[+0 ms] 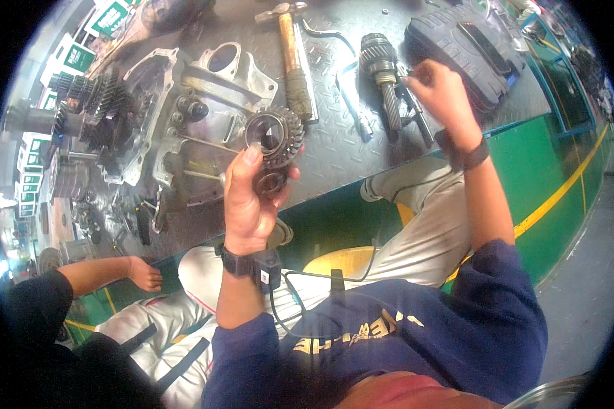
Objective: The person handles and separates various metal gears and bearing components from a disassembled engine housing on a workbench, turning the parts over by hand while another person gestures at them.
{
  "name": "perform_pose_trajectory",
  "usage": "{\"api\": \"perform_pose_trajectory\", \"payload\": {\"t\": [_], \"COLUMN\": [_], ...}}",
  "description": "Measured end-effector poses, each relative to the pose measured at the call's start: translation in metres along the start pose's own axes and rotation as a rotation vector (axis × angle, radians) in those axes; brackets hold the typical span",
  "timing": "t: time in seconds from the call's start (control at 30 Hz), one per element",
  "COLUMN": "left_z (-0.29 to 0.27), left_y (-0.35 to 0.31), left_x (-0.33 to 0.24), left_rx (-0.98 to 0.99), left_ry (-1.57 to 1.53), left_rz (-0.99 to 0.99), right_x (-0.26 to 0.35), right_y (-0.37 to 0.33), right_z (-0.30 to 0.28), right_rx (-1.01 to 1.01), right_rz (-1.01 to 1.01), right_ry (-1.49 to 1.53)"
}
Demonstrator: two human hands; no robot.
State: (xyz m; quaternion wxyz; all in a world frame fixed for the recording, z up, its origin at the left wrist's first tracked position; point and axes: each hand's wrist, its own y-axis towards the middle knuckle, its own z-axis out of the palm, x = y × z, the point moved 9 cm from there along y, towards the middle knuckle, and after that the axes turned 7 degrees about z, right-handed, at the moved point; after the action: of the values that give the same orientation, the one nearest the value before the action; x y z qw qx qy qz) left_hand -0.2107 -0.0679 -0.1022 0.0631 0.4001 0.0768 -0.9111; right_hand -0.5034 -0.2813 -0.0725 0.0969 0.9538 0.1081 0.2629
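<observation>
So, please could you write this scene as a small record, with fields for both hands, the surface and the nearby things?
Left hand: holds a toothed gear
Right hand: beside a geared shaft; contact unclear
Surface: patterned metal benchtop
Nearby: hammer, dark case, grey metal housing
Another person's hand: at lower left

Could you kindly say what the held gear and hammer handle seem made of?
The gear in the left hand: probably machined steel, by its grey shine and crisp teeth. The hammer handle: likely worn wood, by its blotchy brown surface; the dark grip unclear.
</observation>
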Motion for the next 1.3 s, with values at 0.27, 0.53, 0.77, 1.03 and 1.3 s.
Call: {"api": "perform_pose_trajectory", "payload": {"t": [0.27,0.53,0.77,1.03,1.3], "left_z": [-0.007,-0.008,-0.002,-0.009,-0.006], "left_y": [-0.003,0.001,-0.004,0.001,0.004], "left_x": [0.001,-0.007,-0.003,0.004,0.01], "left_rx": [-0.028,-0.004,-0.007,-0.017,0.016], "left_ry": [0.027,0.121,0.034,0.038,0.03], "left_rz": [0.009,0.056,0.023,0.007,0.016], "right_x": [0.012,-0.009,-0.005,-0.03,-0.084], "right_y": [-0.023,-0.017,-0.011,0.008,-0.003], "right_z": [0.073,0.073,0.038,-0.014,0.008], "right_rx": [0.201,0.025,-0.004,-0.079,0.038], "right_rz": [0.187,0.111,0.024,-0.094,-0.008], "right_ry": [-0.323,-0.223,0.094,0.013,-0.066]}}
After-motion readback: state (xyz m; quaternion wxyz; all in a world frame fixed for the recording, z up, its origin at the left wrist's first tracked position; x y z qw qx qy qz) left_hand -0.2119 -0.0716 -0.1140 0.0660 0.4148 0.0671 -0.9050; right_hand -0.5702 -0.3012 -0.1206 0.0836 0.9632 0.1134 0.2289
